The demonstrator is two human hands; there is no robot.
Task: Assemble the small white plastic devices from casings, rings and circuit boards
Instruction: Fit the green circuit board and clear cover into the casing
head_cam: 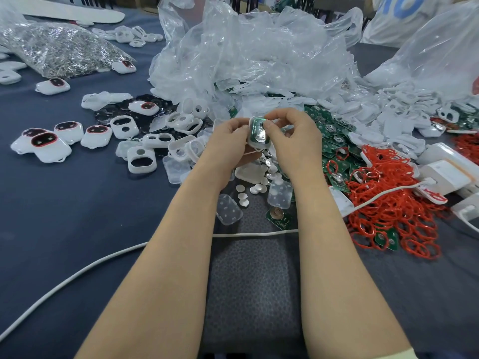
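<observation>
A white casing [259,134] with a green circuit board inside it is held up over the middle of the table. My left hand [229,141] grips its left side. My right hand [293,136] pinches its top right edge with thumb and fingers. Empty white casings [141,159] lie to the left. Red rings [388,193] are heaped at the right. Green circuit boards [331,130] are piled behind my right hand. Finished devices [48,145] with dark red-rimmed faces sit at the far left.
Crumpled clear plastic bags [259,47] rise behind the parts. A bag of small metal pieces [59,50] lies at the back left. A white cable [77,273] runs across the blue cloth near my arms. White boxes [445,169] stand at the right edge.
</observation>
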